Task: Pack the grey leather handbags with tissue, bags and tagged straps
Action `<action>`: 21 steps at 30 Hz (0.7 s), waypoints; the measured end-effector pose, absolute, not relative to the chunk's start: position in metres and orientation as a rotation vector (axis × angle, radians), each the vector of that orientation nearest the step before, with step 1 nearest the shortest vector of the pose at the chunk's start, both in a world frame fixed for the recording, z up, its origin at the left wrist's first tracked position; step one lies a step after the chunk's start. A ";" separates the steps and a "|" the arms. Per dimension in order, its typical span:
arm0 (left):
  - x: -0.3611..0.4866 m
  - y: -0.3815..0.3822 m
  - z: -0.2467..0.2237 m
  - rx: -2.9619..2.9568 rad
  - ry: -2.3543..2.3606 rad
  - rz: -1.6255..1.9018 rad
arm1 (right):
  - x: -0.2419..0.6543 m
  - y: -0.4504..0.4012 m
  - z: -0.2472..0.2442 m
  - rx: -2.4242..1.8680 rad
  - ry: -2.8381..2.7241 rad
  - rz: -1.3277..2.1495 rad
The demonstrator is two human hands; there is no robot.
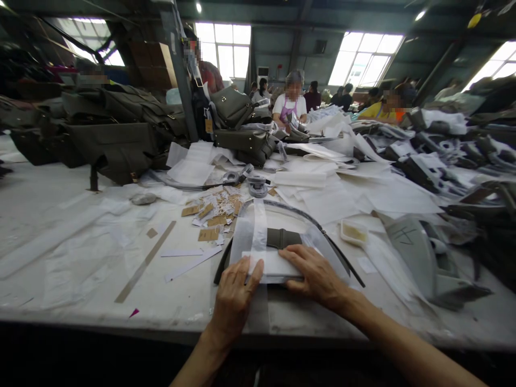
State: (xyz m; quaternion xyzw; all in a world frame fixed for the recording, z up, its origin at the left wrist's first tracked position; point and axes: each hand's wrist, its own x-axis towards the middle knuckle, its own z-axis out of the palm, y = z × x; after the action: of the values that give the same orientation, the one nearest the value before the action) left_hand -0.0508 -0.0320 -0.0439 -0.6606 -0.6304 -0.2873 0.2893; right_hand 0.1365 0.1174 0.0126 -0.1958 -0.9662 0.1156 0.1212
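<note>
A dark olive handbag (282,238) lies in front of me at the table's near edge, partly covered by white foam wrapping sheet (278,266). A translucent white strip (259,226) runs over it from back to front. My left hand (234,290) holds the folded sheet at its left end, thumb and fingers pressed on it. At the right end, my right hand (316,274) grips the fold, with fingers on top and thumb at the front edge. The bag's dark strap (310,215) arches behind, partly wrapped. Most of the bag's body is hidden under the wrapping.
Brown paper hang tags (209,234) lie in a heap left of the bag. A small clear dish (353,233) stands to the right, near a grey-green piece (415,252). Finished bags (113,145) pile up at back left; foam sheets (363,193) spread behind. Several people work beyond.
</note>
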 end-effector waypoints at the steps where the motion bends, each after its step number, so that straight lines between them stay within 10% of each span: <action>1: -0.051 -0.032 -0.044 -1.769 -1.682 -0.765 | 0.137 0.116 0.011 -0.561 -2.820 0.274; 21: -0.052 -0.029 -0.041 -1.785 -1.632 -0.669 | 0.154 0.128 0.017 -0.806 -2.918 0.184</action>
State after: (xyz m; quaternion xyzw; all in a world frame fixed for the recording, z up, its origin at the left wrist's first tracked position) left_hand -0.0523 -0.0287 -0.0412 -0.6761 -0.6181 -0.2532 0.3110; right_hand 0.1539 0.1284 0.0170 -0.2653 -0.9607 0.0605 0.0545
